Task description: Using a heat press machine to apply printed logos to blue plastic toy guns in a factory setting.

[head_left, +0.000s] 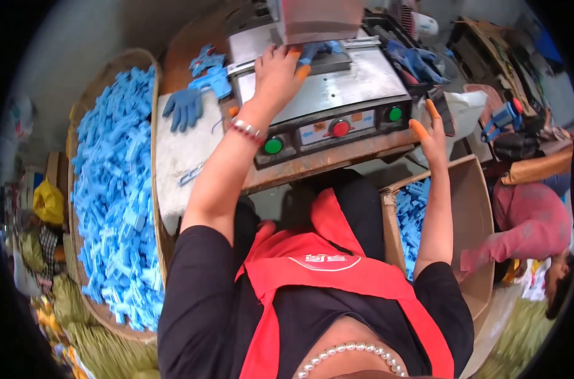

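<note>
Left hand [276, 77] over the machine [337, 88]
Its fingers' grip cannot be told; right hand [434, 144] holds thumb and finger apart.

Wearer had on a black V-necked top [315, 312] with loose short sleeves [195, 297] at 7 and 4 o'clock, bright red apron [344, 284] over it with wide straps [268, 341] and a white emblem [325, 260] toward 5 o'clock, plus dark trousers [366, 224] near 4 o'clock. A necklace [350, 347] of round pearly beads sat at 5 o'clock. Left hand [277, 76], 12 o'clock, had orange fingertip covers [302, 72] and a red-and-pale bracelet [247, 129] at 11 o'clock; right hand [433, 140], 2 o'clock, had matching orange covers.
</note>
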The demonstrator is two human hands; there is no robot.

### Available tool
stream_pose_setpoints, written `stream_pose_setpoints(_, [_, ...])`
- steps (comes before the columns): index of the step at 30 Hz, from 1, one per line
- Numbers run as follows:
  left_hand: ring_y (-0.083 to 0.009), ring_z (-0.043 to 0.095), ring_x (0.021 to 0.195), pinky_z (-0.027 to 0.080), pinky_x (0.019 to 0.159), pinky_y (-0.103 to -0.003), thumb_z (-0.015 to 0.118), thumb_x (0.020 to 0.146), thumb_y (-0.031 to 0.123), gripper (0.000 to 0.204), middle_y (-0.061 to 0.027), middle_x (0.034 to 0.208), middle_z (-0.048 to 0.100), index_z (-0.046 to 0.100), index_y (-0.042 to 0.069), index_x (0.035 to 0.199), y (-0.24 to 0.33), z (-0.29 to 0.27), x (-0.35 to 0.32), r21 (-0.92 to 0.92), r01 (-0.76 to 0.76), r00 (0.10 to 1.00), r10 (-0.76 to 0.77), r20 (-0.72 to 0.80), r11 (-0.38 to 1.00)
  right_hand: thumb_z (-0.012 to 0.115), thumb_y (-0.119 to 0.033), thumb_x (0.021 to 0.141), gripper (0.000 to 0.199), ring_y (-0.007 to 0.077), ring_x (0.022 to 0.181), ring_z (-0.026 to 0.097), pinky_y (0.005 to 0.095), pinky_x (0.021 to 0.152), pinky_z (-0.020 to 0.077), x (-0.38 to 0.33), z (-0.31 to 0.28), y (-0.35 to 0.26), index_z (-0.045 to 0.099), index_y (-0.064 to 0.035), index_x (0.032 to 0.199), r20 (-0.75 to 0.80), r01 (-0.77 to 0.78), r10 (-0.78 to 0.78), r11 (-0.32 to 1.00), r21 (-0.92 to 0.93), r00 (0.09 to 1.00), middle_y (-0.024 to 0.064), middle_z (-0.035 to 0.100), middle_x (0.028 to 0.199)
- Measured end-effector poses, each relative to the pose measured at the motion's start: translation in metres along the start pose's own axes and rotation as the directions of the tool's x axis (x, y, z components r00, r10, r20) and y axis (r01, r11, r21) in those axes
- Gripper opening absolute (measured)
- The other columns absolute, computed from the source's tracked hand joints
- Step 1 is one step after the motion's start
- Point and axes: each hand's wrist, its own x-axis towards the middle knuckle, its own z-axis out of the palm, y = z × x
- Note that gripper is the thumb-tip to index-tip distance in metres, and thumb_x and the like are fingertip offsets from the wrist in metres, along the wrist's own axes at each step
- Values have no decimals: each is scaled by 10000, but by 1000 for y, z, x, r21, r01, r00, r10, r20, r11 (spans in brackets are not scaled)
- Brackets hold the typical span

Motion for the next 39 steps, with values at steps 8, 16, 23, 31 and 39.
stream_pose_setpoints(8, [-439, 394, 1241, 352, 1033, -483, 707, 767, 344, 672, -175, 1371, 425, 431, 186, 1359, -25, -52, -125, -234, -74, 991, 97, 88, 969, 727, -449, 746, 785, 265, 1156, 521, 330, 987, 376, 31, 31, 76, 467, 39, 1304, 261, -161, 182, 982, -99, 948, 188, 557, 1242])
stream_pose_setpoints(16, [-326, 634, 814, 512, 723, -413, 571, 732, 37, 327, -151, 891, 652, 661, 103, 1039, -244, -130, -244, 238, 448, 893, -421, -158, 862, 598, -56, 889, 471, 194, 1186, 484, 297, 1009, 369, -2, 24, 28, 447, 5, 1331, 34, -202, 202, 925, 321, 979, 122, 510, 1298])
stream_pose_setpoints(23, [-374, 538, 1101, 469, 881, -478, 590, 840, 311, 421, -179, 1171, 567, 531, 89, 1194, -373, -135, -282, 412, 659, 727, -672, -137, 629, 561, -47, 911, 379, 176, 1128, 532, 281, 979, 396, -25, 27, 7, 509, 10, 1283, -1, -155, 159, 969, 192, 987, 112, 566, 1237])
stream_pose_setpoints(31, [-369, 609, 901, 480, 752, -455, 598, 864, 284, 339, -227, 984, 631, 612, -30, 992, -353, -114, -231, 228, 582, 813, -562, -151, 780, 573, -79, 912, 406, 193, 1161, 522, 301, 1008, 384, -12, 39, -12, 490, 22, 1297, -4, -36, 37, 986, 164, 999, 119, 544, 1274])
stream_pose_setpoints(39, [-361, 545, 893, 456, 786, -420, 662, 812, 108, 441, -184, 1013, 567, 522, 10, 1218, -54, -73, -100, -296, 108, 972, -164, -170, 949, 540, -90, 883, 279, 310, 994, 593, 340, 873, 440, 106, 132, -47, 607, 1, 1139, -17, 425, -425, 905, -14, 905, 193, 629, 1054])
